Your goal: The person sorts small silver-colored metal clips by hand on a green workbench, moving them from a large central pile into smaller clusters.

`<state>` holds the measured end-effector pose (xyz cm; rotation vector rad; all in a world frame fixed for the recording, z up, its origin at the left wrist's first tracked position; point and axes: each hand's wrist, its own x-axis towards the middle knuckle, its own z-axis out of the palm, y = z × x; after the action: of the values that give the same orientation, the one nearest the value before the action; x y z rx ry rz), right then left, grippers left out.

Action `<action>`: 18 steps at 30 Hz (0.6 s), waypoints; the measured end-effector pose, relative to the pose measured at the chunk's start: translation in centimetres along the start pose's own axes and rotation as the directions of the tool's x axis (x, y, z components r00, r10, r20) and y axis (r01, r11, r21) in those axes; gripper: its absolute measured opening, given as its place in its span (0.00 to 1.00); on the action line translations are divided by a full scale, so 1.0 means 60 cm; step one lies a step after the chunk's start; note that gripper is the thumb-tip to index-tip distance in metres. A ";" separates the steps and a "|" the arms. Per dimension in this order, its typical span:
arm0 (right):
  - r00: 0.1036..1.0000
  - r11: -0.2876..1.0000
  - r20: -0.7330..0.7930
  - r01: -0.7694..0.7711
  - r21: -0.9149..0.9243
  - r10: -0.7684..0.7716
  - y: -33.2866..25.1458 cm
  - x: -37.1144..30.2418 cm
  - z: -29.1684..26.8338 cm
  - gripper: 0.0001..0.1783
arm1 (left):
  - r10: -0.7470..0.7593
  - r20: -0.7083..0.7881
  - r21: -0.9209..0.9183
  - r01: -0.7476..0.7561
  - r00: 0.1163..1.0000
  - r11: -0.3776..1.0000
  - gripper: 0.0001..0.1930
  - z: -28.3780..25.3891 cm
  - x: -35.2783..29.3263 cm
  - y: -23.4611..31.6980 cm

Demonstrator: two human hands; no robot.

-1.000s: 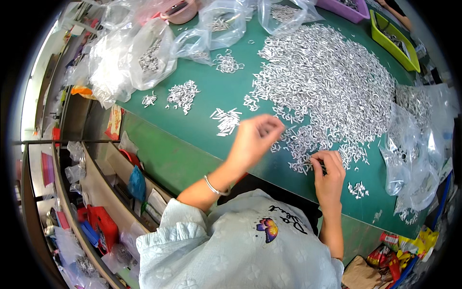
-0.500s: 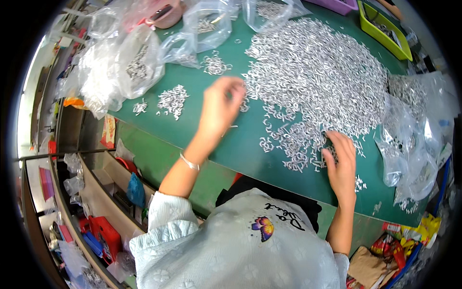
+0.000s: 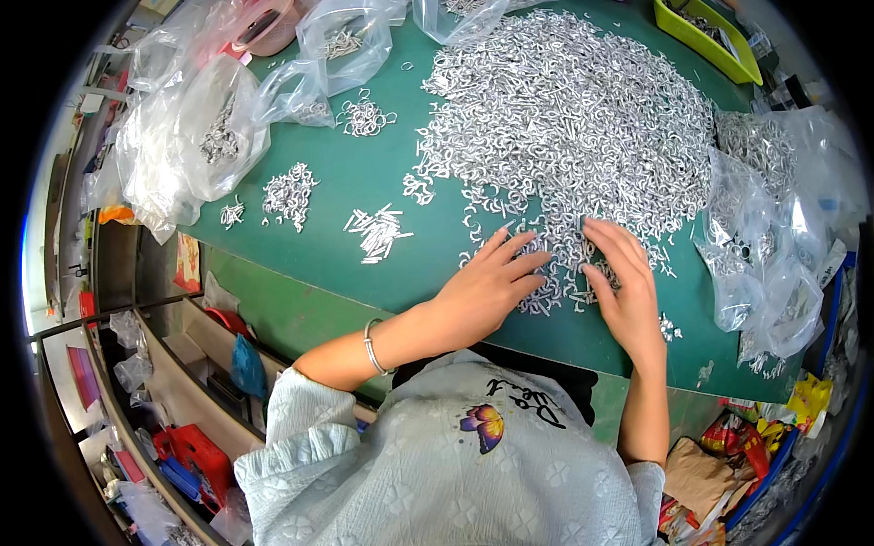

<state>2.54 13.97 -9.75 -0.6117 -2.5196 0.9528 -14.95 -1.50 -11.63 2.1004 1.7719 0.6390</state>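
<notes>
A wide pile of small silvery metal pieces (image 3: 574, 118), many of them hook-shaped, covers much of the green table (image 3: 423, 273). My left hand (image 3: 492, 287) reaches over the loose near edge of that pile, fingers spread and touching or just above the pieces. Close by on the right, my right hand (image 3: 630, 296) rests at the same edge with its thumb apart from slightly bent fingers; nothing shows held in it. Left of the hands lie separate heaps: straight pins (image 3: 378, 232), short curved pieces (image 3: 289, 196), a smaller cluster (image 3: 232, 213) and open rings (image 3: 364, 116).
Clear plastic bags (image 3: 218, 136) with metal parts crowd the back left; more bags (image 3: 765, 255) lie at the right edge. A yellow-green basket (image 3: 710, 41) and a pink basket (image 3: 269, 27) stand at the back. Shelving with compartments (image 3: 196, 373) is at my left.
My left hand has moved right and nearer, from beside the rings to next to my right hand. The heap of straight pins now shows where my arm was. The view has shifted slightly.
</notes>
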 end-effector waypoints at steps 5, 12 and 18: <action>0.990 0.953 -0.089 0.082 -0.292 -0.112 -0.001 0.038 0.046 0.18 | -0.155 -0.254 -0.204 0.104 0.955 0.973 0.17 0.004 0.015 -0.009; 0.993 0.971 -0.093 0.054 -0.231 -0.078 0.010 0.032 0.038 0.08 | -0.146 -0.108 0.001 0.147 0.983 0.989 0.19 -0.006 0.005 -0.021; 0.982 0.973 -0.179 0.015 -0.231 -0.058 0.020 0.026 0.023 0.11 | -0.075 -0.173 0.016 0.079 0.982 0.997 0.24 0.008 0.047 -0.008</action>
<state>0.89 14.87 -11.24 -0.6852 -2.4812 0.5666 -14.73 1.38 -11.89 2.0331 1.9511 0.8042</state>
